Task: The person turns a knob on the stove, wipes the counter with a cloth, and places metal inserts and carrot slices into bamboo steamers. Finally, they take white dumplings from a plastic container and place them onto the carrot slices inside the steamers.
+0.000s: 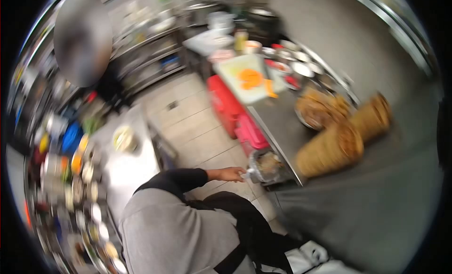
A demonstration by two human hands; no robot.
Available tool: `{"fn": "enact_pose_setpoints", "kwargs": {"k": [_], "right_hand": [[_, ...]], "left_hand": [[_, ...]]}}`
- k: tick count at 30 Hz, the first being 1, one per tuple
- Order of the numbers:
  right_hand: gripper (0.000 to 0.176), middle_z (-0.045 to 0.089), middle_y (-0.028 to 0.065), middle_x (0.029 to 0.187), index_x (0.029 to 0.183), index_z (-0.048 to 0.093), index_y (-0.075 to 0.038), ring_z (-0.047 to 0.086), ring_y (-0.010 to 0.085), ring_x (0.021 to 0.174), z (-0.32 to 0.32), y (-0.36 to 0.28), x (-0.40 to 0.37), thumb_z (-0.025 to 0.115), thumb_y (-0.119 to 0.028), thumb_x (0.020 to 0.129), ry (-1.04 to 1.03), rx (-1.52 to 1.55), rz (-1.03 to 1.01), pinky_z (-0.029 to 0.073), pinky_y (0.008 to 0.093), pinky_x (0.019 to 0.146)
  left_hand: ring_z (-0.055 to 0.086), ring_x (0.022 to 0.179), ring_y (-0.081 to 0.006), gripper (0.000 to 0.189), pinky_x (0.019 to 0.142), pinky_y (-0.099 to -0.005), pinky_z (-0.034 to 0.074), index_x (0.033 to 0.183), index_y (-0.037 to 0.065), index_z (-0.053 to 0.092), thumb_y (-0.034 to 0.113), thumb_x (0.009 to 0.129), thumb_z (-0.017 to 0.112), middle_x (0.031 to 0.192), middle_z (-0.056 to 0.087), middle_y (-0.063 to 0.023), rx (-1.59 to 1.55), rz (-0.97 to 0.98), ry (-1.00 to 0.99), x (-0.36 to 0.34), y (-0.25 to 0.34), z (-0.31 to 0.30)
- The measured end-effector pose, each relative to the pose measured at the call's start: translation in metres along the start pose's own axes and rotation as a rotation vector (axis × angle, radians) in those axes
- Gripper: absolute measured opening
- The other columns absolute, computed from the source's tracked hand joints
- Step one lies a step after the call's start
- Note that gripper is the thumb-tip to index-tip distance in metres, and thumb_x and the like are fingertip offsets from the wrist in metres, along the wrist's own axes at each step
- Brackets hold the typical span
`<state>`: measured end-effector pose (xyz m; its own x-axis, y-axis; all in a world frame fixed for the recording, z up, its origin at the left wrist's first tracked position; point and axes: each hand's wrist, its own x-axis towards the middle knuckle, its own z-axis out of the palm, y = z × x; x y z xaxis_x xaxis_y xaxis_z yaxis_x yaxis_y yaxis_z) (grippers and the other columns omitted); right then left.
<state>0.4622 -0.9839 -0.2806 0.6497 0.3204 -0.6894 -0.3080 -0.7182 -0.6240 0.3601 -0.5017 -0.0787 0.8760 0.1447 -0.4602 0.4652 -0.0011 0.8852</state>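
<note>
The container (pixel 254 162) sits at the left hand's (pixel 232 174) fingertips.

On the right-hand steel counter (pixel 275 125), two tan, ribbed stacks (pixel 327 151) are sitting just beside a heap of brown food (pixel 318 109), while orange pieces (pixel 249 78) are lying on a pale cutting board (pixel 228 66). A red bin (pixel 220 102) is standing below. Opposite, a bowl (pixel 125 141) is resting on a bright worktop (pixel 125 168).
</note>
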Motion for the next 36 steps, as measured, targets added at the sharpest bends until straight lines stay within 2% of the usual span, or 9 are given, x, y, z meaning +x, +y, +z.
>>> {"fn": "enact_pose_setpoints", "kwargs": {"k": [7, 13, 14, 15, 17, 21, 26, 33, 36], "right_hand": [[0.033, 0.068, 0.0093, 0.078, 0.099, 0.067, -0.002, 0.063, 0.0184, 0.067, -0.011, -0.115, 0.107, 0.068, -0.033, 0.089, -0.314, -0.335, -0.219, 0.051, 0.0354, 0.065], [0.036, 0.067, 0.0078, 0.081, 0.105, 0.066, -0.001, 0.061, 0.0145, 0.068, 0.094, -0.266, 0.156, 0.077, -0.030, 0.086, -0.459, -0.560, -0.742, 0.050, 0.0320, 0.063], [0.037, 0.066, 0.0057, 0.083, 0.118, 0.059, -0.001, 0.059, 0.0116, 0.073, 0.125, -0.314, 0.145, 0.074, -0.022, 0.091, -0.713, -0.373, -0.472, 0.049, 0.0279, 0.067], [0.057, 0.067, 0.0150, 0.106, 0.130, 0.052, 0.003, 0.062, 0.0160, 0.095, 0.162, -0.350, 0.149, 0.078, -0.024, 0.087, -0.749, -0.441, -0.548, 0.051, 0.0304, 0.082], [0.063, 0.067, 0.0153, 0.110, 0.131, 0.051, 0.003, 0.063, 0.0174, 0.098, 0.233, -0.457, 0.064, 0.081, -0.025, 0.083, -0.888, -0.393, -0.741, 0.052, 0.0319, 0.085], [0.075, 0.061, 0.0190, 0.127, 0.135, 0.047, 0.003, 0.062, 0.0278, 0.113, 0.381, -0.600, -0.065, 0.086, -0.026, 0.077, -1.209, -0.785, -1.106, 0.050, 0.0363, 0.097], [0.112, 0.043, 0.0217, 0.147, 0.150, 0.030, 0.001, 0.049, 0.0323, 0.131, 0.569, -0.640, -0.143, 0.093, -0.035, 0.064, -1.495, -0.991, -1.249, 0.044, 0.0410, 0.106], [0.122, 0.039, 0.0162, 0.148, 0.154, 0.019, -0.007, 0.042, 0.0302, 0.135, 0.665, -0.642, -0.204, 0.095, -0.029, 0.062, -1.716, -0.980, -1.315, 0.046, 0.0423, 0.104], [0.122, 0.039, 0.0141, 0.147, 0.154, 0.018, -0.010, 0.041, 0.0284, 0.136, 0.673, -0.652, -0.211, 0.095, -0.023, 0.061, -1.874, -0.937, -1.097, 0.046, 0.0434, 0.105]], "left_hand": [[0.057, 0.100, -0.0189, 0.069, 0.085, -0.0333, 0.048, 0.140, 0.005, 0.045, 0.043, 0.089, 0.072, 0.109, 0.063, -0.0092, -0.106, 0.109, 0.422, -0.106, 0.003, 0.017], [0.050, 0.109, -0.0272, 0.099, 0.092, -0.0370, 0.045, 0.146, 0.005, 0.036, 0.042, 0.071, 0.087, 0.126, 0.047, -0.0140, 0.160, 0.185, 1.555, -0.262, -0.016, -0.001], [0.049, 0.112, -0.0282, 0.102, 0.093, -0.0386, 0.045, 0.146, 0.003, 0.035, 0.042, 0.069, 0.089, 0.129, 0.045, -0.0151, 0.190, 0.093, 1.688, -0.285, -0.034, -0.010], [0.048, 0.114, -0.0293, 0.105, 0.094, -0.0403, 0.045, 0.146, 0.002, 0.033, 0.042, 0.067, 0.090, 0.132, 0.044, -0.0162, 0.219, 0.007, 1.814, -0.307, -0.054, -0.020], [0.047, 0.119, -0.0326, 0.115, 0.097, -0.0436, 0.044, 0.151, 0.004, 0.025, 0.042, 0.065, 0.090, 0.139, 0.040, -0.0173, 0.228, -0.181, 1.972, -0.347, -0.084, -0.048], [0.037, 0.137, -0.0360, 0.132, 0.106, -0.0470, 0.041, 0.157, 0.006, 0.008, 0.040, 0.062, 0.092, 0.154, 0.027, -0.0193, -0.020, -0.265, 1.933, -0.399, -0.117, -0.112], [0.028, 0.146, -0.0339, 0.139, 0.117, -0.0398, 0.030, 0.157, 0.003, 0.001, 0.033, 0.059, 0.095, 0.160, 0.019, -0.0233, -0.072, -0.089, 1.820, -0.426, -0.157, -0.170], [0.034, 0.143, -0.0309, 0.137, 0.117, -0.0402, 0.030, 0.158, 0.006, 0.006, 0.030, 0.057, 0.096, 0.155, 0.031, -0.0190, -0.327, 0.068, 1.753, -0.436, -0.150, -0.195], [0.034, 0.143, -0.0315, 0.137, 0.117, -0.0403, 0.030, 0.157, 0.006, 0.011, 0.033, 0.053, 0.097, 0.154, 0.034, -0.0187, -0.279, 0.046, 1.798, -0.436, -0.153, -0.203]]}}
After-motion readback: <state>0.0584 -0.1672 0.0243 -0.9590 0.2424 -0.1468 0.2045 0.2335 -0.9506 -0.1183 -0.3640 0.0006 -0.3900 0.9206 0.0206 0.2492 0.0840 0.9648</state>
